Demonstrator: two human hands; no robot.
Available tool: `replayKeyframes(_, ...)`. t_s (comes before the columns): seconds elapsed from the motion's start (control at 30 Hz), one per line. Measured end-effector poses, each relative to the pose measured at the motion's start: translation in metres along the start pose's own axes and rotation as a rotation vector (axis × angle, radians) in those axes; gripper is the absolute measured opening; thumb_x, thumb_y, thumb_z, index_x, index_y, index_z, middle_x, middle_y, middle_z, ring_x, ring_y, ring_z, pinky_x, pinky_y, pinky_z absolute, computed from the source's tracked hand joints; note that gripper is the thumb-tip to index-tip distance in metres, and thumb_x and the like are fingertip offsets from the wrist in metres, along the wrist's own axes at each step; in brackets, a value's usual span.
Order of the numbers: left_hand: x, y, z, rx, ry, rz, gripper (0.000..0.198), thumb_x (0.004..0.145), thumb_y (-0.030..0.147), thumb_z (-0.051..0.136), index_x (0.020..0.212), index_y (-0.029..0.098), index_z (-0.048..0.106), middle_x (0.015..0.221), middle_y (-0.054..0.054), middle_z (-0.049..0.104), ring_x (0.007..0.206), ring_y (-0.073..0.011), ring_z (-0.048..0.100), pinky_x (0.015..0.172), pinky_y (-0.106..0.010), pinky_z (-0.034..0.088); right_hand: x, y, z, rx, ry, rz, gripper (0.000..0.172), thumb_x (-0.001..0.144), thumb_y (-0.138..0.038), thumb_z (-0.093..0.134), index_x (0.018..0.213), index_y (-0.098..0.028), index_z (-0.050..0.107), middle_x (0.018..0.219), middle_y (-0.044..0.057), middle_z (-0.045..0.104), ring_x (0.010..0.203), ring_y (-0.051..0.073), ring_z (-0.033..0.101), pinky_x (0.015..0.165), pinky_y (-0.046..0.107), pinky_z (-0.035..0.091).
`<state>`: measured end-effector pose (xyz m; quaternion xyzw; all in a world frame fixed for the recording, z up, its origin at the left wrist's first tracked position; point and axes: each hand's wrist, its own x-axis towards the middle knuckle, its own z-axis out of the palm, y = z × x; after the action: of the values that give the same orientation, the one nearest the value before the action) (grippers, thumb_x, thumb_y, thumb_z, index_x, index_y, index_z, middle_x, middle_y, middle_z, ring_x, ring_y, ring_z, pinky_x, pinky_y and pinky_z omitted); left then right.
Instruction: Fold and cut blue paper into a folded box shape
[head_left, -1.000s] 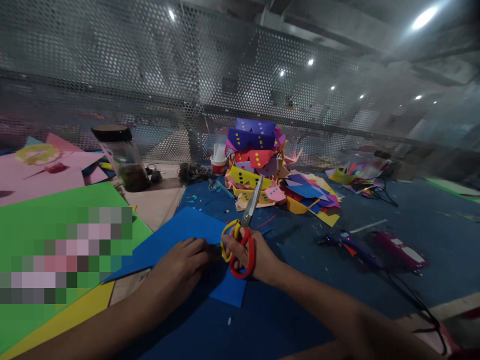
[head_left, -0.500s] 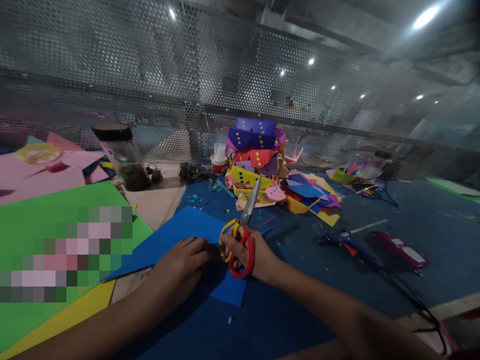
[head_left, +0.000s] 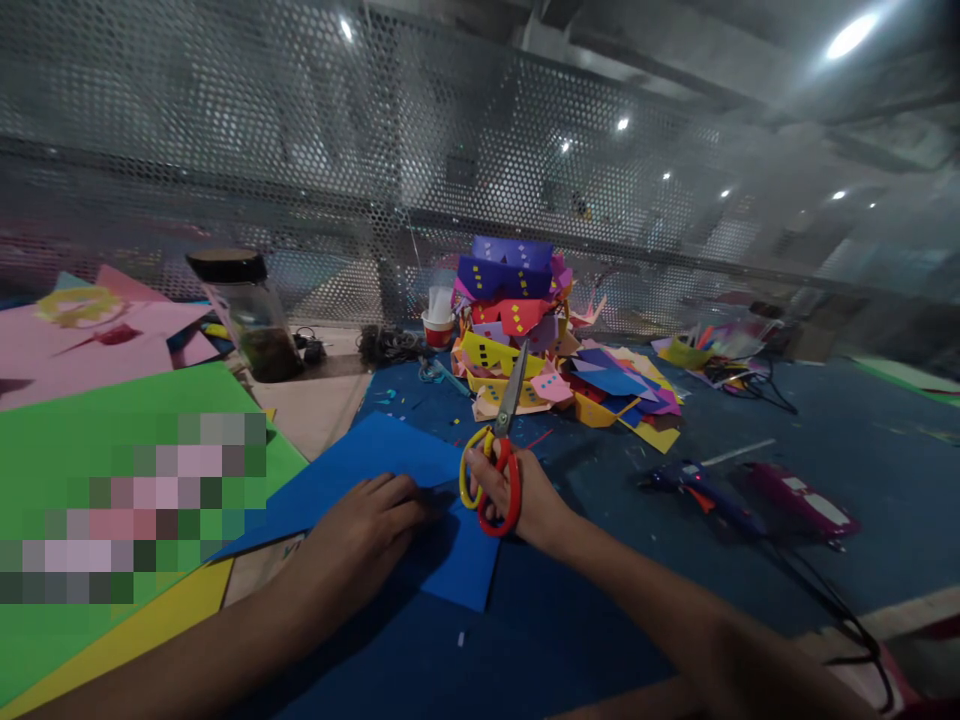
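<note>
My right hand [head_left: 525,495] grips scissors [head_left: 510,395] with one yellow and one red handle loop. Their blades are closed together and point up and away, above the right part of a blue paper sheet [head_left: 382,440]. On that sheet lies my left hand [head_left: 375,530], palm down, its fingers together and pressing on the paper. The undersides of its fingertips are hidden. A gap separates the scissors from the left hand.
A stack of colourful paper pieces [head_left: 510,280] stands at the back, beside loose paper scraps [head_left: 622,385]. Rightward lie a glue gun [head_left: 697,485] with a cord and a maroon case [head_left: 802,500]. A jar [head_left: 259,330] and green paper [head_left: 187,390] are at left.
My right hand and the scissors have moved a little right and away from my left hand. My left hand has stayed on the blue paper, almost unmoved.
</note>
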<state>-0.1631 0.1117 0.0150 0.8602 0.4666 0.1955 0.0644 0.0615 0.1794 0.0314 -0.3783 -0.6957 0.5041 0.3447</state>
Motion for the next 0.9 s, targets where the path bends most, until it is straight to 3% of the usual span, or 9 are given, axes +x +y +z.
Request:
replayKeyframes(0.63,0.000,0.001,-0.001,-0.024,0.068,0.047,0.026,0.104,0.021,0.047,0.108,0.025,0.072,0.098,-0.005,0.068,0.087,-0.0215,0.060,0.077,-0.035,0.044,0.010,0.005,-0.028,-0.147,0.078,0.056,0.052,0.095,-0.067,0.051,0.074,-0.020,0.055,0.059,0.000,0.059,0.045,0.012,0.055,0.046,0.024,0.045)
replayKeyframes(0.9,0.002,0.001,-0.003,-0.010,0.071,0.061,0.027,0.103,0.019,0.046,0.103,0.024,0.073,0.095,-0.005,0.068,0.085,-0.0222,0.060,0.075,-0.035,0.045,0.009,-0.001,-0.033,-0.195,0.003,0.024,0.046,0.096,-0.064,0.051,0.081,-0.020,0.056,0.066,0.000,0.060,0.050,0.013,0.055,0.047,0.024,0.044)
